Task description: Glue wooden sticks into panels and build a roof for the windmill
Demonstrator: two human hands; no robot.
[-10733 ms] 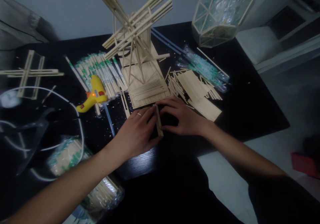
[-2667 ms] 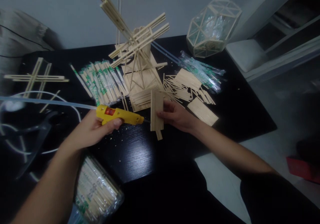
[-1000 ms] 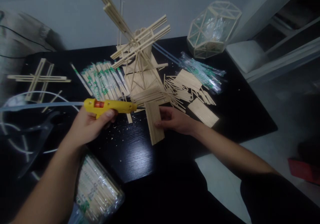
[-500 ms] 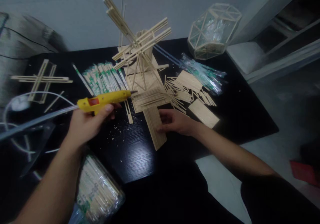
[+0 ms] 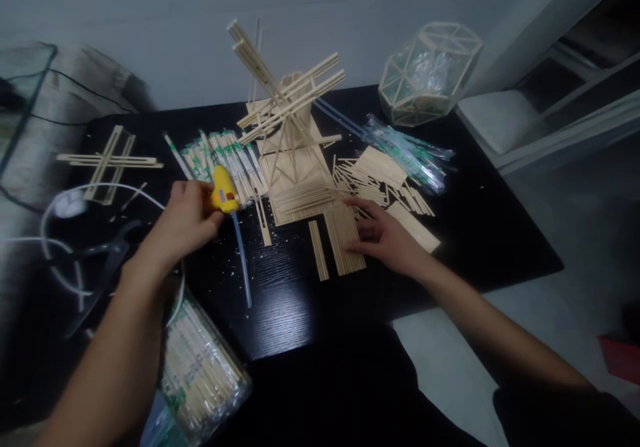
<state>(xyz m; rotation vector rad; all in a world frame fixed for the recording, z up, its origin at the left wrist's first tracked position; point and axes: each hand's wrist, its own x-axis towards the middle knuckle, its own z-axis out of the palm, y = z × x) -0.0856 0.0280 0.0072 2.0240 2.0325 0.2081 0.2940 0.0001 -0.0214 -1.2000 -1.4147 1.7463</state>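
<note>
My left hand (image 5: 193,217) is closed round a yellow hot glue gun (image 5: 223,190), its nozzle turned away and a long clear glue stick (image 5: 242,260) trailing from the back. Fingers of my right hand (image 5: 377,234) curve over the right edge of a flat panel of wooden sticks (image 5: 343,240), thumb on its face. A narrow stick strip (image 5: 319,250) lies apart, just left of the panel. Beyond them stands a windmill model (image 5: 295,114) with crossed stick blades. Loose sticks (image 5: 307,195) lie across its flat base (image 5: 283,217).
Wrapped chopsticks (image 5: 225,157) lie left of the model, with a stick cross (image 5: 107,160) farther left. Cut sticks (image 5: 355,177) and plastic wrappers (image 5: 407,154) are on the right. A faceted frame (image 5: 430,74) stands behind. A chopstick pack (image 5: 205,367) and white cord (image 5: 45,234) are near my left arm.
My left hand has turned the glue gun, so its glue stick now points toward me rather than left. The panel has shifted right with my right hand, and a narrow strip now lies separate.
</note>
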